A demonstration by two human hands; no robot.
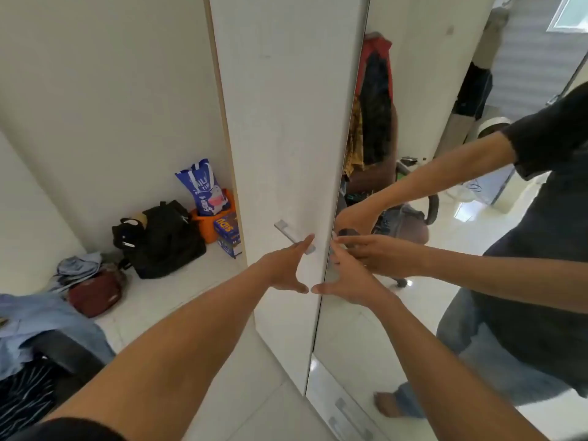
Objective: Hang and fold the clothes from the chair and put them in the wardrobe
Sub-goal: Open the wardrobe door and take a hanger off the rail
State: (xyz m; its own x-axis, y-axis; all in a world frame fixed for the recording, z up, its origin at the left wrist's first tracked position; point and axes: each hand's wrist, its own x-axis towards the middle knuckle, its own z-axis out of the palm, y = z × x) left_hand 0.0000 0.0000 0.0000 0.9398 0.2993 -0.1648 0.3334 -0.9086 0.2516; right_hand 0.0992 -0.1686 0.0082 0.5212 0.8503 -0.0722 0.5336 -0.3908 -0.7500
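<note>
So basically nothing's put away yet. The clothes are all on the chair (pixel 68 350) down at the bottom left: a light blue shirt (pixel 47 316) is draped over it and a dark striped piece (pixel 25 396) hangs below that, unfolded and not on hangers.

The wardrobe (pixel 286 122) looks closed, white door and mirror door (pixel 366 361) meeting at the seam. Both hands are up there and neither holds anything. The left hand (pixel 284 270) is spread, fingers straight, with the tips at the silver handle (pixel 294 235). The right hand (pixel 345 283) has loose fingers at the mirror door's edge, and I can't tell if they're hooked on it.

My read is this is step one, getting the doors open. All the hanging, folding and stashing is left. Some bags (pixel 165 240) sit on the floor by the wall.
</note>
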